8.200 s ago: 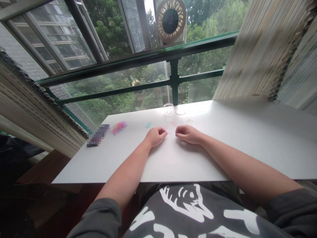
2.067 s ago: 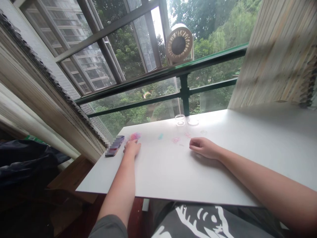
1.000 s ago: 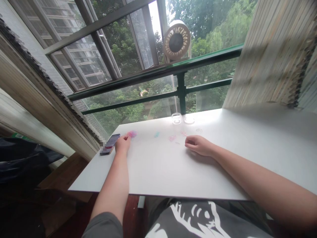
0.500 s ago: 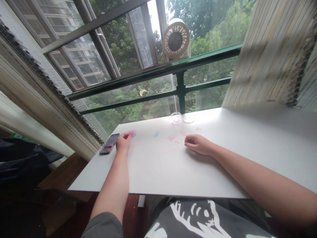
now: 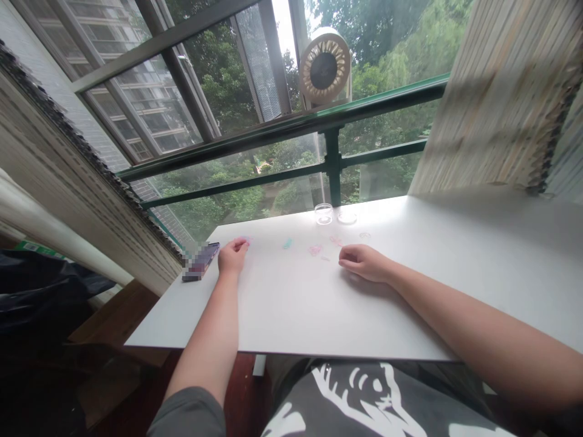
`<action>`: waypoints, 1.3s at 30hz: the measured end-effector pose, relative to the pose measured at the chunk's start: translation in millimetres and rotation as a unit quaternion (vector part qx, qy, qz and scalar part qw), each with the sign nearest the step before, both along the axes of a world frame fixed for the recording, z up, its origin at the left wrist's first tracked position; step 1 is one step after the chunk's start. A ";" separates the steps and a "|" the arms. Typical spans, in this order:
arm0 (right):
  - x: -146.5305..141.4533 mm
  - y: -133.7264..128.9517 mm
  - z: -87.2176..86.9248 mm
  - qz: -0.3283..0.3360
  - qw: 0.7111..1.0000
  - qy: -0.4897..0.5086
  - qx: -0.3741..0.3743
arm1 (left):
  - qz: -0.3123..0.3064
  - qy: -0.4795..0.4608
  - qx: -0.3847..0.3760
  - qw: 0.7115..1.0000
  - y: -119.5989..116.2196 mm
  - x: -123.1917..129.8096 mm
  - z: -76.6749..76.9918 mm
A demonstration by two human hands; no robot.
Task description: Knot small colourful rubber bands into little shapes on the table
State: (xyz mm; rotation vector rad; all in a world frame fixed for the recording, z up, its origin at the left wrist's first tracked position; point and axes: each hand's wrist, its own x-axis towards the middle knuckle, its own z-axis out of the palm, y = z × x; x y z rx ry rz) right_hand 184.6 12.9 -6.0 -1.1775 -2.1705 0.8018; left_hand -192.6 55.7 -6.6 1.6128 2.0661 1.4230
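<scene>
At the left of the white table, my left hand is pinched at the fingertips on small purple-pink pieces, mostly hidden by the fingers and too small to name. A dark phone lies just left of this hand. My right hand rests on its side on the table, loosely curled closed, and no object shows in it. Beyond its fingertips lie small pink pieces, more pink pieces and a thin pink piece. Between the hands sits a small teal cluster.
A clear round jar and a clear round lid stand near the far table edge. One pale ring-like piece lies beyond my right hand. Behind the table are a green railing, a round fan and curtains on both sides.
My left hand has shifted right, away from the phone and over the purple-pink pieces, which it now largely covers. My right hand stays in place. The view has moved slightly.
</scene>
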 end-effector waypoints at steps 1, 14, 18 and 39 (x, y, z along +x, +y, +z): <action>-0.1 -0.2 0.0 0.000 1.000 -0.001 0.000 | -0.001 0.000 -0.003 1.000 -0.2 1.3 -0.2; 0.3 0.2 -1.2 -0.001 1.000 0.012 -0.012 | 0.037 0.006 -0.005 0.999 3.2 -3.1 -2.4; 0.9 1.6 -3.3 -0.001 1.000 0.012 -0.003 | 0.056 0.013 -0.014 0.998 3.7 -8.0 -3.5; 1.5 3.8 -4.5 -0.003 1.000 0.009 0.001 | -0.170 -0.002 0.009 0.985 -10.8 42.8 0.3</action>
